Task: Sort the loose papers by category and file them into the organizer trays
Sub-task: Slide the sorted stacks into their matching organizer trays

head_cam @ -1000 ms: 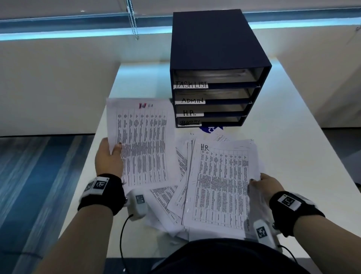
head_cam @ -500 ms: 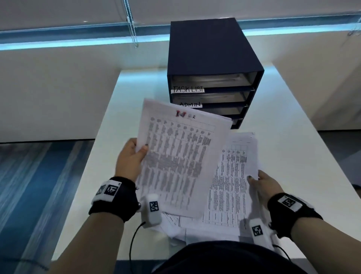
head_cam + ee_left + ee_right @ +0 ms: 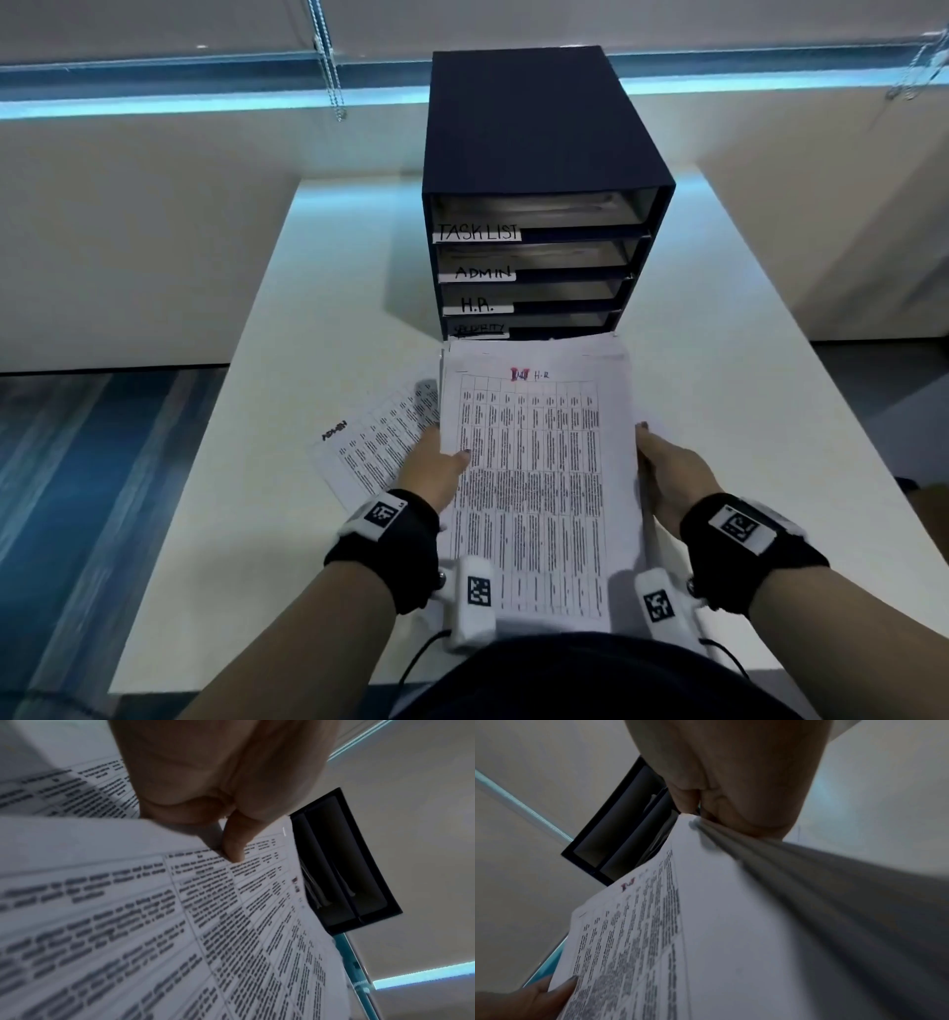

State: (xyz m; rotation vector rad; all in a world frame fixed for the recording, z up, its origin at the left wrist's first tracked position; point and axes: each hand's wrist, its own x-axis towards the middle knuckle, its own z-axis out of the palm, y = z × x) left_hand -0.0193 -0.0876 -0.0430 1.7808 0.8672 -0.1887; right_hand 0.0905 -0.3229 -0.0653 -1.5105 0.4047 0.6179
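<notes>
**Operator:** Since half a second ago I've squared the left sheet onto the pile: the H.R. stack [image 3: 536, 478] now sits gathered between both hands, where before the left held one page apart and tilted.

**Observer:** What are the fingers doing?

**Operator:** Nearest me, my left hand [image 3: 435, 470] pinches the stack's left edge, thumb on top of the print and the fingers curled under. My right hand [image 3: 667, 475] grips the right edge the same way, and the right wrist view shows the layered edges of several sheets running out from under the palm.

**Observer:** How will it handle?

**Operator:** Light, I'd judge, but floppy and slick sheet on sheet. Held at mid-edge on both sides it should stay flat; one-handed it would likely sag and fan out. I'd keep both edges pinched until the leading edge is inside a tray.

**Observer:** And further out?

**Operator:** Just beyond my left hand, a sheet marked ADMIN [image 3: 377, 444] lies on the white table [image 3: 744, 411], partly under the stack. Past the stack's far edge stands the dark organizer [image 3: 539, 154], with trays labelled TASK LIST, ADMIN, H.R. [image 3: 477, 306] and a lowest one, whose label I can't read cleanly. The stack's far edge is just in front of that lowest tray.
</notes>
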